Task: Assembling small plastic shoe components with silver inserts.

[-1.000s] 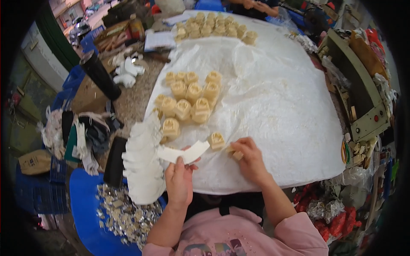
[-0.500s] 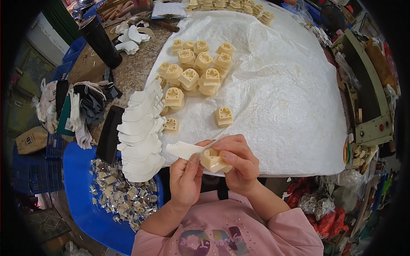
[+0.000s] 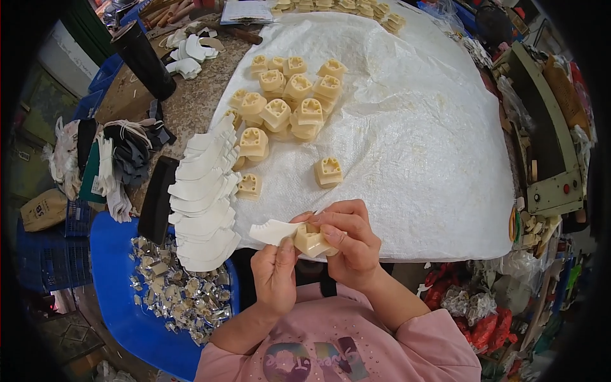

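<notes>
at the near edge of the bench, the left hand (image 3: 277,274) is closed in a pinch, thumb and fingers on a curved white strip (image 3: 272,232). the right hand (image 3: 351,242) is curled round a beige block (image 3: 309,240), thumb on one side and fingers over the top. the strip's right end meets the block; whether the two are stuck together, i cannot tell. both are held up over that near edge.

off the near left corner sits a blue tub (image 3: 109,286) holding small shiny scraps (image 3: 184,293). above it, at that same corner, curved white pieces (image 3: 202,207) overlap in a long row, with a dark flat object (image 3: 156,202) just to their left.

in from the near edge, on a white sheet (image 3: 420,159), one spare block (image 3: 328,172) stands alone, its hollowed side up. left of it, another block (image 3: 250,186) sits close beside the overlapping row. farther in, toward the left edge, is a cluster of blocks (image 3: 277,114), some stacked.

near the left edge stands a black cylinder (image 3: 144,62), tilted in view, with loose white pieces (image 3: 193,49) beside it. at the far edge are more beige blocks (image 3: 344,6).
</notes>
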`<state>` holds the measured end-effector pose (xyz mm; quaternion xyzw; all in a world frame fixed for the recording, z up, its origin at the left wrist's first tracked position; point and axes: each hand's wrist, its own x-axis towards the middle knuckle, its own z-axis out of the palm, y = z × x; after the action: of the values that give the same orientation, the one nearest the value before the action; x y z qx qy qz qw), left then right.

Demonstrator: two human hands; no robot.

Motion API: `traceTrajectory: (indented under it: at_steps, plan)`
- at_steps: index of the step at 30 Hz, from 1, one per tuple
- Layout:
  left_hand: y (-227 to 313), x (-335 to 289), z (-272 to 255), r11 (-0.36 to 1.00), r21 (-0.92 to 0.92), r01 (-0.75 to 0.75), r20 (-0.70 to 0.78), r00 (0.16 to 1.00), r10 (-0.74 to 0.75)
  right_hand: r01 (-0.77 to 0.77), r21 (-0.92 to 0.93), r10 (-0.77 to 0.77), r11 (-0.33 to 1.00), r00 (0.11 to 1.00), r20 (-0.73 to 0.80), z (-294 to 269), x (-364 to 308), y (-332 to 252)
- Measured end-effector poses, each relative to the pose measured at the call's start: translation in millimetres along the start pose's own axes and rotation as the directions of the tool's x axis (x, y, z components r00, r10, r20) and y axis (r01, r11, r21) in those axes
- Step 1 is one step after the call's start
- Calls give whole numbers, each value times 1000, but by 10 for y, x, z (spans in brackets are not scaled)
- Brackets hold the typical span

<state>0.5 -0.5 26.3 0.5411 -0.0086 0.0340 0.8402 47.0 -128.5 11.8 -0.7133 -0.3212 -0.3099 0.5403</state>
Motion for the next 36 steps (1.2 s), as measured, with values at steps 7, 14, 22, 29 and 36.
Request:
traceTrajectory:
  at_steps: [7, 14, 22, 29, 36]
  plan:
    - [80, 71, -96, 932, 362, -34, 102, 995, -3, 55, -174, -56, 983, 998, -1, 9, -29, 111]
    - [199, 106, -141, 804, 584, -109, -38, 986, 161, 87, -444, 23, 892, 972, 235, -173, 188, -147]
    - [108, 115, -104, 665, 719, -205, 78, 973, 215, 8, -477, 204, 879, 898, 391, -208, 212, -194]
    - [32, 116, -115, 603, 714, -357, 208, 930, 304, -33, -310, 149, 950, 922, 358, -206, 98, 65]
    - [-65, 207, -295, 797, 480, -365, 210, 931, 299, -230, 50, 200, 972, 919, 340, -220, 52, 65]
